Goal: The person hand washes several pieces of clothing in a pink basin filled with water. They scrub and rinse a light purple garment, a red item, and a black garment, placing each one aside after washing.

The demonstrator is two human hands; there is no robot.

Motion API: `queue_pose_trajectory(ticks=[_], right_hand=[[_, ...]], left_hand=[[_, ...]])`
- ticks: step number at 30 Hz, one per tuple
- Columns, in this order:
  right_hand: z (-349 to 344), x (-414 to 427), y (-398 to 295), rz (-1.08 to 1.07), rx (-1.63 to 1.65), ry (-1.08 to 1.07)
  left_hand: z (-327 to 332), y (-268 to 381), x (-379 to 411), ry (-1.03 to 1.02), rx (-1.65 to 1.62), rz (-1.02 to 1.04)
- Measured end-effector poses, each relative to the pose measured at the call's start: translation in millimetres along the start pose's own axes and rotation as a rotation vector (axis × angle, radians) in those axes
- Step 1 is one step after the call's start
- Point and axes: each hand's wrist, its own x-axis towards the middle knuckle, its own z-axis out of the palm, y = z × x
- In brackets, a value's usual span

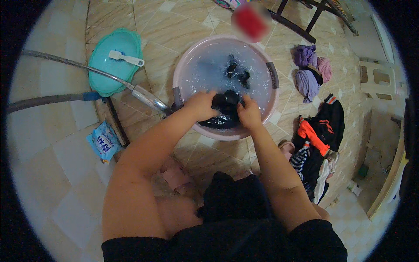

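Note:
A round pink plastic basin [177, 70] with grey handles holds cloudy, sudsy water. Wet black cloth [226, 101] bunches up near the basin's near side, between my two hands. My left hand [202, 105] grips its left side, fingers partly hidden and blurred. On its right side my right hand [250, 111] pinches the cloth's edge. More black fabric [231, 67] breaks the water's surface farther back. A metal shower hose with a chrome handle [149, 97] reaches the basin's left rim, its end partly behind my left forearm.
Left of the basin, a white brush [126, 58] lies in a turquoise basin [98, 73]; a blue packet [104, 142] lies nearer. Purple and pink cloths [307, 85] and a pile of mixed clothes [316, 137] lie on the tiled floor at right. Dark chair legs [291, 25] stand at the back.

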Motion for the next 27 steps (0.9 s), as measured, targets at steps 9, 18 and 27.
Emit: queue_pose_trajectory(ticks=[9,18,27], right_hand=[[37.2,-22.0,-10.3,-0.043,0.377,0.014],[-1.0,-26.0,-88.3,0.524,1.666,-0.62],[0.2,-23.1,-102.6,0.533,1.818,-0.422]], left_hand=[[5.8,-32.9,-38.3,-0.034,-0.132,-0.08],[25.5,41.6,-85.4,0.624,-0.361,0.391],[3.8,107.9,-51.7,0.721,-0.283,0.676]])
